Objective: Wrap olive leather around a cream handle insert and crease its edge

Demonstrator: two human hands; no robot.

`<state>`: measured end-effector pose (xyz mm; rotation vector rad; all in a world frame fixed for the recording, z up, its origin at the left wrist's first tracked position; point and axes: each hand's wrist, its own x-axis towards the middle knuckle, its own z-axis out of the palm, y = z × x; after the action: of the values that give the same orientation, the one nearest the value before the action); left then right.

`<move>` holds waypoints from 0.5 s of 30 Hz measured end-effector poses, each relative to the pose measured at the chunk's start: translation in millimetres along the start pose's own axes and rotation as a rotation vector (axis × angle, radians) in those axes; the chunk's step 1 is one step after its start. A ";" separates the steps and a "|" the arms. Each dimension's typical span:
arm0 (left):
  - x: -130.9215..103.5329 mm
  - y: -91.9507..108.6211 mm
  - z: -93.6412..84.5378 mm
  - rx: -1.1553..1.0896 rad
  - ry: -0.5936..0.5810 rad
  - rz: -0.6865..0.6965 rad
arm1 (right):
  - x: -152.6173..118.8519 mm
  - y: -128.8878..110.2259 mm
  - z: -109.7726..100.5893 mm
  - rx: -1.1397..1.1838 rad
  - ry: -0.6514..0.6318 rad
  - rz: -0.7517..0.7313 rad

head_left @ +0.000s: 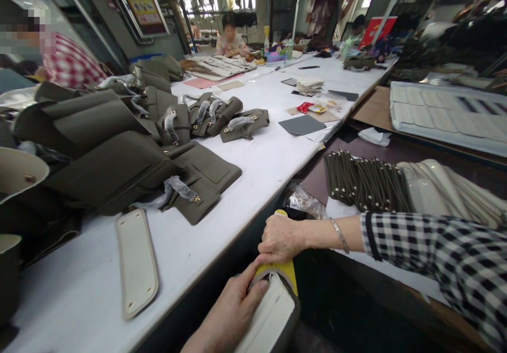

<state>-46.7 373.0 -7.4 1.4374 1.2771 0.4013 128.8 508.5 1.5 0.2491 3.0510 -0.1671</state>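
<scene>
Low in the middle of the head view, my left hand (233, 303) grips a bag piece (271, 313) with a cream face and dark grey-green edge, thumb on top. My right hand (283, 237) is closed in a fist just beyond it, the two hands touching. A yellow part (289, 275) shows below and above the fist; what the fingers hold is hidden. Left of them, a cream strap-like panel (137, 263) with metal studs lies on the white table. Behind that panel is a grey-green bag (206, 176) with a plastic-wrapped handle.
Grey-green bags (114, 157) pile up on the left of the white table (253, 157). At right are a row of dark straps (364, 181) and stacked cream panels (439, 189). A grey sheet (301, 124) lies by the table edge. Other people sit at left and far back.
</scene>
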 end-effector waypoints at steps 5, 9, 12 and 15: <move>-2.3 2.4 0.7 0.074 0.003 -0.063 | 0.3 0.3 1.3 0.006 -0.023 -0.003; -3.6 3.7 2.2 0.084 0.003 -0.067 | -0.1 -0.6 -0.7 0.008 -0.054 -0.009; -3.7 3.4 3.4 0.106 0.002 -0.081 | -0.3 -1.8 -3.0 0.009 -0.081 -0.008; -3.9 2.6 4.9 0.126 0.001 -0.086 | -0.1 -2.8 -4.9 0.012 -0.103 -0.017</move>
<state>-42.9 367.8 -5.3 1.4816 1.3798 0.2675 128.1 506.3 6.6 0.2083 2.9517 -0.1927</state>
